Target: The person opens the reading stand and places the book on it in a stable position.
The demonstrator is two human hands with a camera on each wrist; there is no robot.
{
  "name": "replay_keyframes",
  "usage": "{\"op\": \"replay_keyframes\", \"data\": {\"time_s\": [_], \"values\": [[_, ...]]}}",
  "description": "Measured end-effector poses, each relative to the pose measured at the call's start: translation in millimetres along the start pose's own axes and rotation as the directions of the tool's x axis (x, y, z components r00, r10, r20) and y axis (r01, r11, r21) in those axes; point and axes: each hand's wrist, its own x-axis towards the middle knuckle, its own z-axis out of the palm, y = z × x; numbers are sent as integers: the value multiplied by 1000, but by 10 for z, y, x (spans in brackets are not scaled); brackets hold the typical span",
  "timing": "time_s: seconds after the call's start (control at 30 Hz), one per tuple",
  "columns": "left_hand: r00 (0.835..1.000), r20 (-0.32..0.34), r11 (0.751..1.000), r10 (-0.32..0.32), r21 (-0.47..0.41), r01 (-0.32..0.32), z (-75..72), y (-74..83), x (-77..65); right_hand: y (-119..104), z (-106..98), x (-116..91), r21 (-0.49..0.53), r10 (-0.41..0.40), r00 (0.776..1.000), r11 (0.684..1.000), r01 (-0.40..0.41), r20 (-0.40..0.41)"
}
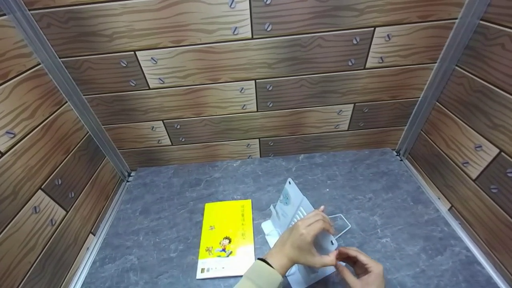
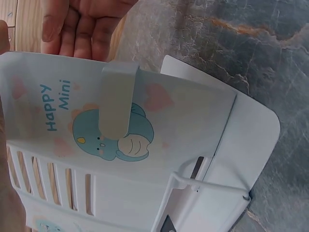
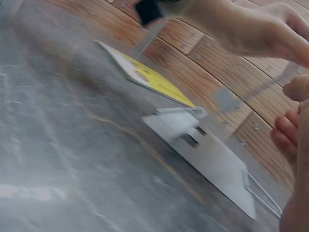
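Observation:
A pale blue book stand (image 1: 283, 216), printed with a blue cartoon dinosaur (image 2: 113, 133) and "Happy Mini", stands right of a yellow book (image 1: 226, 236). My left hand (image 1: 306, 240) grips the near end of its slotted upright panel, thumb low by the corner hole. Right beside that corner is my right hand (image 1: 362, 266), its fingers loosely bent and fingertips close to the left thumb. From the left wrist, the right-hand fingers (image 2: 84, 36) show beyond the panel's edge, partly hidden by it. The white base plate (image 3: 207, 159) rests on the table.
A white wire loop (image 1: 340, 225) sticks out to the right behind the stand. The grey marbled tabletop (image 1: 168, 200) is bounded by wood-patterned walls (image 1: 208, 96) with metal corner posts (image 1: 440, 76).

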Motion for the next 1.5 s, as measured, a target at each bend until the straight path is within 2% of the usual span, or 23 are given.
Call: {"op": "replay_keyframes", "data": {"time_s": [0.1, 0.17, 0.3, 0.43, 0.5, 0.57, 0.67, 0.73, 0.77, 0.87, 0.93, 1.13, 1.4, 1.5], "values": [[1000, -2, 1000, 2, -6, -2, -11, -4, -1, -26, -102, 55, 51, 53, 999, 997, -53, 2], [1000, -8, 1000, 3, -9, -3, -17, -8, 2, -50, -163, 83, 37, 115, 993, 993, -114, -17], [1000, -20, 1000, 9, -15, -9, -31, -8, 2, -72, -285, 127, -34, 252, 965, 966, -255, -66], [1000, -24, 1000, 12, -23, -13, -49, -10, -8, -2, -425, 185, -104, 303, 949, 945, -311, -90], [1000, -23, 1000, 10, -27, -11, -58, -13, -17, 47, -489, 221, -157, 339, 930, 920, -359, -139], [1000, -21, 999, 7, -33, -7, -67, -16, -27, 93, -541, 267, -207, 401, 889, 871, -445, -222], [1000, -18, 999, 0, -45, -1, -77, -23, -40, 141, -606, 346, -226, 510, 785, 768, -599, -351], [1000, -19, 999, -2, -49, 1, -81, -27, -46, 167, -647, 401, -237, 566, 724, 698, -675, -394], [1000, -19, 999, -2, -50, 1, -83, -29, -49, 178, -665, 426, -254, 591, 701, 663, -704, -400], [1000, -23, 999, 0, -48, -1, -87, -31, -54, 217, -726, 488, -317, 650, 659, 579, -752, -378], [1000, -26, 999, 5, -42, -6, -89, -30, -56, 238, -753, 520, -341, 683, 639, 541, -768, -354], [999, -39, 999, 19, -34, -20, -102, -26, -64, 297, -768, 591, -298, 746, 580, 501, -813, -326], [997, -62, 999, 38, -23, -40, -125, -38, -95, 362, -765, 631, -102, 823, 481, 473, -875, -302], [996, -69, 999, 47, -22, -49, -137, -44, -108, 347, -762, 649, -59, 830, 462, 468, -882, -312]]}}
